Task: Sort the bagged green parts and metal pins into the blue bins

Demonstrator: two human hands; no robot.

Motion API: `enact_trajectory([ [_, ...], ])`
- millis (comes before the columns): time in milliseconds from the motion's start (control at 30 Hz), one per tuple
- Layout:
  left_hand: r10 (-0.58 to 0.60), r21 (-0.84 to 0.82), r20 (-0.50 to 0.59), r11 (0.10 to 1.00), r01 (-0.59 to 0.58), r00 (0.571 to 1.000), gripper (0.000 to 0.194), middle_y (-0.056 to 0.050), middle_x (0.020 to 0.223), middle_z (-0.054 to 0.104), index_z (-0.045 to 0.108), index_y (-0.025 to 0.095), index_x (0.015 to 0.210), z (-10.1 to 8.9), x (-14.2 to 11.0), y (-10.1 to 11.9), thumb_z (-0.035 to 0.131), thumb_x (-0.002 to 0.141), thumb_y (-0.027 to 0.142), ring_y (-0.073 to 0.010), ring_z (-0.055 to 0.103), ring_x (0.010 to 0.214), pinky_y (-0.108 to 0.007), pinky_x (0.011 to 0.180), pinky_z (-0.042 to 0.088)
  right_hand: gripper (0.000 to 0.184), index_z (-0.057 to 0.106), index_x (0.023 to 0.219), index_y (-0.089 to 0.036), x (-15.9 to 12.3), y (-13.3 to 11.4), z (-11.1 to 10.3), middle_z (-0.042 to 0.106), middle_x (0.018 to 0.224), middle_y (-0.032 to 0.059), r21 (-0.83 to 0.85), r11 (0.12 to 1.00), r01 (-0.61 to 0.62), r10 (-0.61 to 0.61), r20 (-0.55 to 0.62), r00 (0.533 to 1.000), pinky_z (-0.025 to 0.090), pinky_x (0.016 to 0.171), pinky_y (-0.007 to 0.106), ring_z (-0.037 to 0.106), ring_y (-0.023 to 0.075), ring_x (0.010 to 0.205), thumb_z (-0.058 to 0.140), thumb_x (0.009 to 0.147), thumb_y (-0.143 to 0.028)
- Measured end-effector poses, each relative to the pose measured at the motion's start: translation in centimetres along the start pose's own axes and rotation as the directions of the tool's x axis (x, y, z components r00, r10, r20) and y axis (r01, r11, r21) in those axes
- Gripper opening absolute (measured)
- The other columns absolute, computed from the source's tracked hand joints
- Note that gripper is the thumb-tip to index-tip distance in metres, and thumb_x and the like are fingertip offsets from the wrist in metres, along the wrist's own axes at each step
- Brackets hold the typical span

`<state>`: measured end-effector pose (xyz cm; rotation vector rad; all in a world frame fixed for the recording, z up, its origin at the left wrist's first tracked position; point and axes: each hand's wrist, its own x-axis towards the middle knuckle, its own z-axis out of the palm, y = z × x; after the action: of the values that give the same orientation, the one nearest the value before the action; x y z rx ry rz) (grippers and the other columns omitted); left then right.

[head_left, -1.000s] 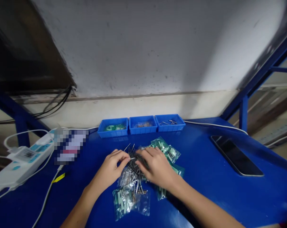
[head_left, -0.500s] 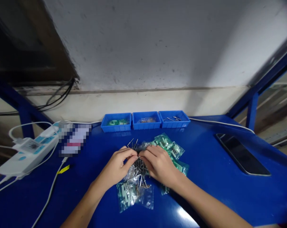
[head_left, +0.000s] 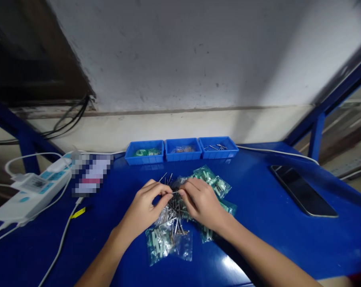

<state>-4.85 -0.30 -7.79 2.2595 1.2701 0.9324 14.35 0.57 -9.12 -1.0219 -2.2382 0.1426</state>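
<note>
My left hand (head_left: 149, 201) and my right hand (head_left: 203, 201) meet over a pile of thin metal pins (head_left: 178, 223). Each pinches one end of a slim metal pin (head_left: 175, 192), whose middle shows in the short gap between the fingertips. Clear plastic bags lie under and around the pile. A near bag (head_left: 159, 244) contains pale green strips, and a clear bag (head_left: 183, 247) lies beside it. Beyond my right hand is a green-tinted bag (head_left: 205, 174) with similar pieces; others are partly covered by that hand.
Along the back stand a left blue bin (head_left: 144, 160) with green bags, a middle bin (head_left: 183, 156) with small brownish parts, and a right bin (head_left: 219, 154) with metal pins. A phone (head_left: 303, 191) lies right. A power strip (head_left: 34, 199) with cables and a blurred device (head_left: 92, 175) are left.
My fingertips have drawn slightly apart, so more of the pin shows between them. The view has shifted slightly; the pile and bags look the same.
</note>
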Motion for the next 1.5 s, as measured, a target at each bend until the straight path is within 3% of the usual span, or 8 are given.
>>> enact_trajectory([
  [200,0.030,0.021,0.007,0.999,-0.030,1.000,0.021,-0.001,0.071,0.055,0.052,0.018,0.074,0.1,0.0,-0.1,0.042,0.092,0.021,-0.0148,0.051,0.073,-0.028,0.068,0.041,0.022,0.052,0.105,-0.015,-0.2,-0.2,-0.1,0.059,0.086,0.0072,0.071,0.997,0.015,-0.019,0.045,0.999,0.040,0.070,0.031,0.053,0.0183,0.078,0.041,0.094,-0.030],
  [400,0.004,0.015,0.019,1.000,-0.004,1.000,0.025,-0.001,0.070,0.058,0.056,0.019,0.076,0.1,-0.1,-0.2,0.040,0.094,0.024,-0.0147,0.055,0.072,-0.027,0.069,0.042,0.022,0.058,0.089,-0.016,0.3,-0.1,-0.7,0.057,0.077,0.0059,-0.058,0.989,0.140,-0.138,0.035,0.990,0.037,0.063,0.030,0.050,0.0169,0.069,0.038,0.094,-0.023],
  [567,-0.157,0.078,-0.156,0.982,0.171,0.975,0.022,-0.001,0.081,0.067,0.062,0.022,0.094,0.0,0.2,-2.9,0.041,0.092,0.029,-0.0150,0.062,0.073,-0.025,0.068,0.045,0.012,0.055,0.083,-0.016,1.3,1.5,-4.9,0.057,0.075,0.0049,-0.084,0.987,0.134,-0.153,-0.278,0.948,0.040,0.062,0.029,0.051,0.0155,0.068,0.044,0.088,-0.017],
  [700,-0.233,0.212,-0.231,0.935,0.283,0.944,0.020,-0.001,0.079,0.068,0.064,0.021,0.086,0.2,0.8,-5.4,0.047,0.088,0.032,-0.0160,0.062,0.070,-0.025,0.062,0.043,0.007,0.054,0.084,-0.018,2.1,5.5,-8.2,0.054,0.072,0.0023,-0.212,0.970,-0.118,-0.045,-0.635,0.771,0.042,0.064,0.029,0.051,0.0145,0.065,0.048,0.086,-0.019],
  [833,-0.324,0.314,-0.144,0.881,0.354,0.935,0.021,0.000,0.081,0.066,0.065,0.023,0.086,0.9,2.0,-5.8,0.052,0.084,0.040,-0.0166,0.062,0.074,-0.025,0.063,0.042,0.030,0.054,0.101,-0.014,1.8,11.0,-8.0,0.052,0.097,0.0128,-0.269,0.837,-0.476,0.231,-0.615,0.754,0.046,0.071,0.038,0.054,0.0234,0.081,0.055,0.081,-0.036],
  [967,-0.423,0.381,-0.109,0.818,0.430,0.900,0.017,-0.002,0.092,0.064,0.065,0.025,0.087,1.3,3.1,-5.5,0.056,0.082,0.038,-0.0200,0.062,0.085,-0.028,0.067,0.043,0.025,0.051,0.101,-0.012,0.3,12.5,-5.4,0.045,0.097,0.0143,-0.219,0.843,-0.492,0.258,-0.638,0.726,0.047,0.076,0.041,0.049,0.0263,0.089,0.049,0.077,-0.018],
  [1267,-0.219,0.258,-0.129,0.934,0.246,0.967,0.015,-0.004,0.087,0.064,0.059,0.019,0.083,1.5,1.3,-5.7,0.046,0.090,0.023,-0.0214,0.058,0.088,-0.034,0.080,0.044,0.033,0.040,0.100,-0.019,0.5,6.0,0.0,0.039,0.092,0.0085,-0.133,0.980,-0.145,0.079,-0.408,0.909,0.042,0.056,0.030,0.045,0.0196,0.075,0.038,0.073,0.000],
  [1500,-0.112,0.013,-0.169,0.993,0.116,0.979,0.015,-0.001,0.088,0.064,0.057,0.022,0.099,2.0,0.7,-2.3,0.044,0.092,0.023,-0.0152,0.063,0.080,-0.027,0.074,0.047,0.037,0.036,0.114,-0.017,0.2,2.2,0.1,0.037,0.085,0.0038,0.069,0.997,-0.038,0.062,-0.395,0.917,0.037,0.055,0.028,0.042,0.0157,0.067,0.038,0.081,-0.001],
])
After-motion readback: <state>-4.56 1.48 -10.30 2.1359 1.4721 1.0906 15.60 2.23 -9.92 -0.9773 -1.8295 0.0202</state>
